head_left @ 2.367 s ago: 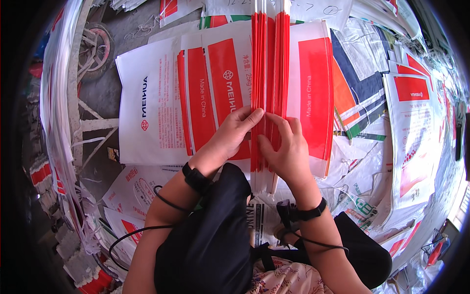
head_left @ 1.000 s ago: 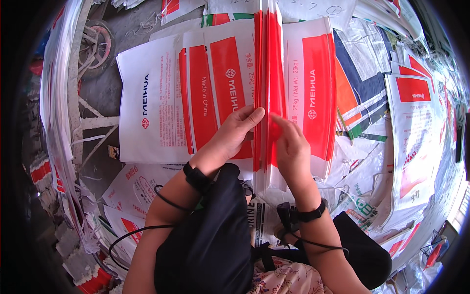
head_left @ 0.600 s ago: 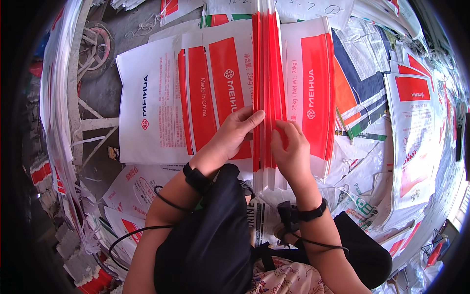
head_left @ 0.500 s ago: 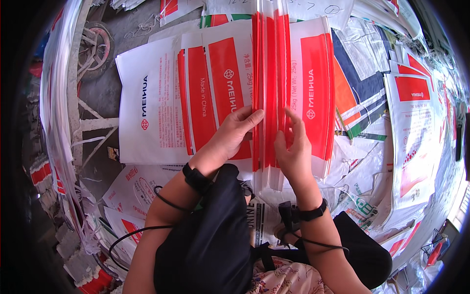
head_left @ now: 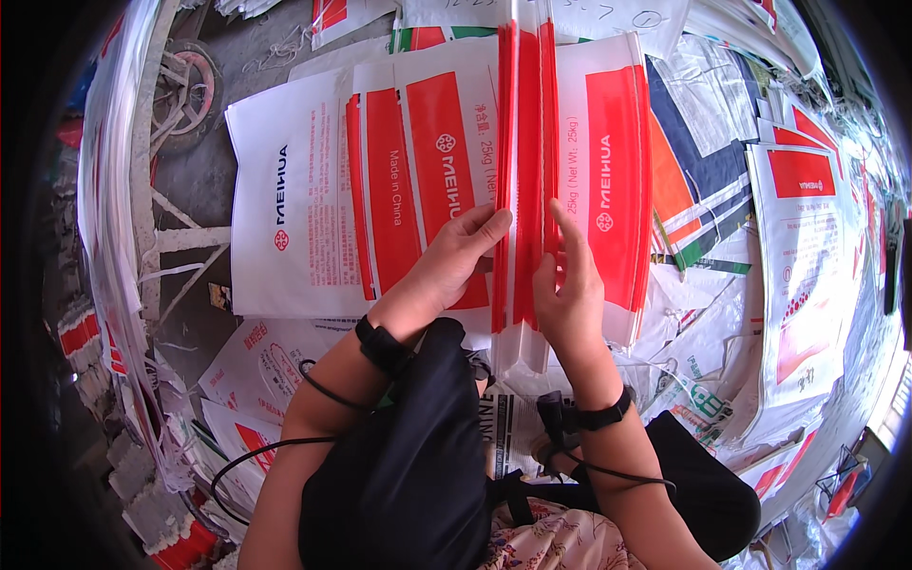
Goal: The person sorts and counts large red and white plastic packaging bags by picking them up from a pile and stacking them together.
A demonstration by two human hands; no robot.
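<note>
A stack of flat red and white woven sacks lies in front of me, with the edges of several sacks standing up as a ridge across its middle. My left hand grips the left part of this ridge, thumb on top and the other fingers partly hidden behind it. At the ridge's right side is my right hand, its index finger stretched out along a red edge and its thumb apart. Its other fingers are partly curled. Right of it lies the sacks' red printed panel.
More printed sacks are piled at the right, beside dark blue and orange sheets. At the left stand a metal frame with a wheel and a tall bundle of sacks. Cables hang from both my wrists.
Raised sack edges have shifted, leaving fewer folds and a wider gap between them. My right index finger has straightened upward. My left hand has barely moved.
</note>
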